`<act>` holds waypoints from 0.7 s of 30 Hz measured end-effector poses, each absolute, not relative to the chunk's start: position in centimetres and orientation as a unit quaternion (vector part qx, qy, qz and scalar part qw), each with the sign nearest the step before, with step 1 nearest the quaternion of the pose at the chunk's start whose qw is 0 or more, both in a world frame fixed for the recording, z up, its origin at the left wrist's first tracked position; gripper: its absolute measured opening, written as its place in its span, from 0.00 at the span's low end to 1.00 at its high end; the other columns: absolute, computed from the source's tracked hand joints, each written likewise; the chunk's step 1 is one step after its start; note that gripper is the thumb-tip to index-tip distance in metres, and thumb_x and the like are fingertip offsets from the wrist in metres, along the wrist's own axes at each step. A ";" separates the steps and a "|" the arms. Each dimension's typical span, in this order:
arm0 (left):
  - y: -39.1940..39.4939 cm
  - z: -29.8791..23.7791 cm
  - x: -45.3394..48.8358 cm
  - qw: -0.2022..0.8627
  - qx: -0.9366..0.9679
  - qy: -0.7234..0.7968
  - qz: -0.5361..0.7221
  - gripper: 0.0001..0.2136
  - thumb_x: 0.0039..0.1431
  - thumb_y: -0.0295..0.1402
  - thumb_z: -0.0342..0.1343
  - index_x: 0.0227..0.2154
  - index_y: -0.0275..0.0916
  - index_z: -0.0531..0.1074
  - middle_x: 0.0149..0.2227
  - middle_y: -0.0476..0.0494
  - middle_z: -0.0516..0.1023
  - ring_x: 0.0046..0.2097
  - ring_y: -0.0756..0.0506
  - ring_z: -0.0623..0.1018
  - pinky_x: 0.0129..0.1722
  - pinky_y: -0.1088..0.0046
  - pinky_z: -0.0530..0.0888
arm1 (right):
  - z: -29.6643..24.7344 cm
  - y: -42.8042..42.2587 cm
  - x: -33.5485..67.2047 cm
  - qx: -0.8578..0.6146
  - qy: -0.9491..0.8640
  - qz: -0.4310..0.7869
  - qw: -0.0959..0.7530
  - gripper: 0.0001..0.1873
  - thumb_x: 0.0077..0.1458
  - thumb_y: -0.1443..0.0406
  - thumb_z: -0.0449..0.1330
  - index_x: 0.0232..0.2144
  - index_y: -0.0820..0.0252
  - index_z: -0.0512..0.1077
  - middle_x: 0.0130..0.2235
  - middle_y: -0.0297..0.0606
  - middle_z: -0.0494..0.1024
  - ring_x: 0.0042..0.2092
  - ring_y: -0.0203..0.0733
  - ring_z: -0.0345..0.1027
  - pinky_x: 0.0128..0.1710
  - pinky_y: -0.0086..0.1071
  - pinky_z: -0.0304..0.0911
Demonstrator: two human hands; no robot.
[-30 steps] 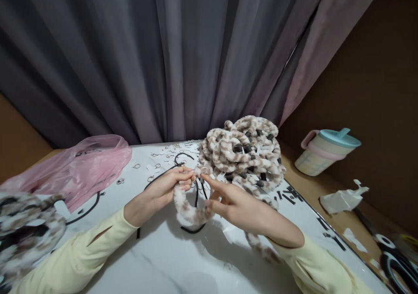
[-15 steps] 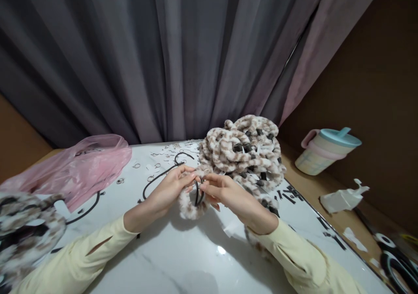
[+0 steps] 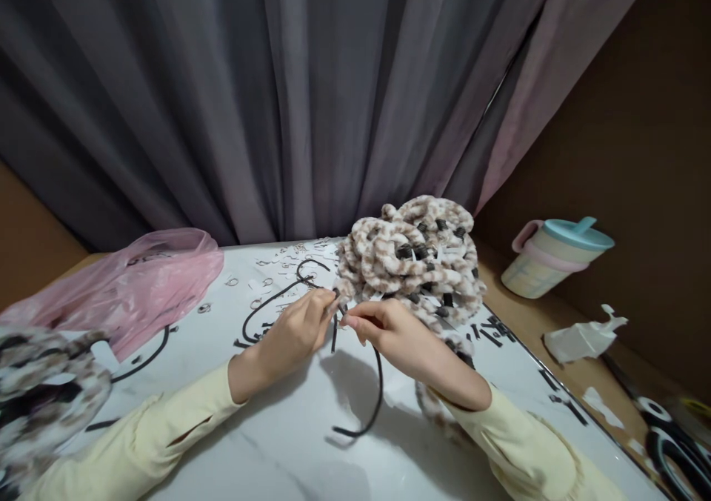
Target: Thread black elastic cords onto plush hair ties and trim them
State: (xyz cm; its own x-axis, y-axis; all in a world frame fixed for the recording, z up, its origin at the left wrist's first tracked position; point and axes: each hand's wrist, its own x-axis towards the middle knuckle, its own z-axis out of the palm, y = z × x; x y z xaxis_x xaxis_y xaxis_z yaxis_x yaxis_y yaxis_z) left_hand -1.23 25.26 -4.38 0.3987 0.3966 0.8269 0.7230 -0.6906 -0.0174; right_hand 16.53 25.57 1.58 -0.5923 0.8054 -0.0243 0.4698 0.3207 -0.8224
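Two hands meet mid-tabletop (image 3: 289, 442), as I read it. Left hand (image 3: 297, 334): fingers closed, pinching black headband (image 3: 380, 382) near its upper end. Right hand (image 3: 389, 330): fingers closed on same band, just beside left fingertips. Band arcs down from under right hand, its lower tip resting on marble surface. Fuzzy spotted headband pile (image 3: 411, 264) sits just behind both hands. Pink plastic bag (image 3: 138, 279) lies far left, small metal rings (image 3: 266, 271) scattered behind left hand. Lidded cup (image 3: 555, 256) and scissors (image 3: 672, 442) sit well apart, off to right.
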 end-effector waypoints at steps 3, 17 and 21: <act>25.3 -4.2 -1.4 0.188 -0.836 -0.335 -0.392 0.03 0.61 0.21 0.45 0.36 0.33 0.60 0.30 0.42 0.69 0.31 0.47 0.71 0.30 0.72 0.71 | 1.7 25.3 16.8 -0.404 -0.837 0.310 0.201 0.11 0.54 0.73 0.50 0.21 0.66 0.64 0.20 0.31 0.61 0.23 0.28 0.49 0.26 0.25 0.43; 23.6 -3.3 -0.8 0.012 -0.916 -0.222 -0.332 0.08 0.60 0.18 0.39 0.38 0.32 0.59 0.31 0.42 0.66 0.33 0.47 0.65 0.33 0.70 0.69 | 2.8 25.1 18.8 -0.251 -0.932 -0.048 0.256 0.12 0.41 0.80 0.44 0.23 0.65 0.63 0.25 0.37 0.61 0.28 0.35 0.47 0.26 0.30 0.39; 22.7 -2.4 -0.5 0.005 -0.914 -0.182 -0.363 0.10 0.57 0.17 0.40 0.40 0.32 0.59 0.31 0.40 0.68 0.33 0.47 0.68 0.33 0.70 0.71 | 2.9 25.4 18.9 -0.221 -0.940 -0.033 0.256 0.14 0.48 0.81 0.43 0.26 0.65 0.65 0.27 0.37 0.62 0.29 0.36 0.48 0.27 0.29 0.42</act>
State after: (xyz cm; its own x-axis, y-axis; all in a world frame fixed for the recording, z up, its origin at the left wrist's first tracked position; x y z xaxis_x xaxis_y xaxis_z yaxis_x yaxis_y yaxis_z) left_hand -0.47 22.71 -2.44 0.6697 0.3288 0.6658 0.3355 -0.9339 0.1237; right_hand 18.88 25.44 2.88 -0.7711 0.3982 0.4969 0.4325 0.9002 -0.0502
